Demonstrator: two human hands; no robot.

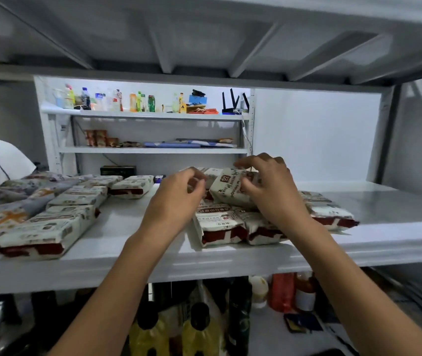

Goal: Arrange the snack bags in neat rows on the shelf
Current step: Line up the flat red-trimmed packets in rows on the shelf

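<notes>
A person's right hand [269, 186] gripped a white snack bag with a dark red band [227, 188], fingers curled over its top edge and thumb on its face. The bag was tilted up above a loose pile of matching bags [220, 224] at the middle of a white metal shelf [132, 222]. The left hand [179, 199] hovered at the bag's left edge, fingers curled; whether it pinched the bag could not be told. Toward the shelf's left end, a tidy row of matching bags [76, 199] lay flat, probably the pattern the lifted bag would join.
</notes>
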